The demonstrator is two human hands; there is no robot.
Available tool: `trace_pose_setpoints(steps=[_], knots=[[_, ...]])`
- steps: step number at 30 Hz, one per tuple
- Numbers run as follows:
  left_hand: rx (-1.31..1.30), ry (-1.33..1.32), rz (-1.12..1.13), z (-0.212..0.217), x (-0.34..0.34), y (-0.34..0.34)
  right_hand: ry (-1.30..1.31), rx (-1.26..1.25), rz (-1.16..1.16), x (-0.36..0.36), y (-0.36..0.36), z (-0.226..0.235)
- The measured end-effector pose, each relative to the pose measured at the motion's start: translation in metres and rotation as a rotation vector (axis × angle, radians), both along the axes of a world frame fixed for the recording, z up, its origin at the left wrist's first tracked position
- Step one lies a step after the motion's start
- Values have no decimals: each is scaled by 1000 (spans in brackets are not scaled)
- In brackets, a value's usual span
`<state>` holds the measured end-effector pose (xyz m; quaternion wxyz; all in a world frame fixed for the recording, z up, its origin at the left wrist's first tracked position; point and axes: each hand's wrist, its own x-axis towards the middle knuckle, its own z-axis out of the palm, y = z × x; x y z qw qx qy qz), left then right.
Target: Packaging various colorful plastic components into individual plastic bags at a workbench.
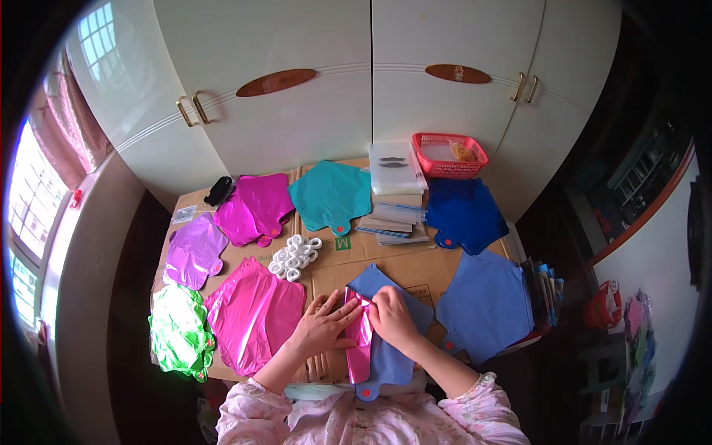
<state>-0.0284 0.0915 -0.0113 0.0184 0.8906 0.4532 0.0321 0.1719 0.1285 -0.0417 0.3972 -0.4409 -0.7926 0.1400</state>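
My left hand (324, 324) and my right hand (391, 317) meet over a folded, shiny magenta foil balloon (360, 345), both pinching its upper end. The magenta balloon lies on top of a flat periwinkle-blue foil balloon (393, 356) near the front edge of the cardboard-covered table (356, 259). A flat pink foil balloon (252, 315) lies just left of my left hand.
Flat foil balloons lie spread around: green (178, 332), lilac (194, 251), magenta (254, 206), teal (331, 194), dark blue (464, 211), periwinkle (486, 304). White tape rolls (294, 257), a stack of packets (395, 211), a red basket (449, 154) and white cupboard doors stand behind.
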Motion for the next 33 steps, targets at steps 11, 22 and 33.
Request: trace_pose_setpoints(steps=[11, 22, 33], knots=[[13, 20, 89, -10, -3, 9, -314, 105, 225, -2, -12, 25], [7, -52, 163, -15, -15, 32, -415, 74, 299, 2, 0, 27], [-18, -89, 191, -14, -17, 53, -525, 89, 278, 3, -5, 29]])
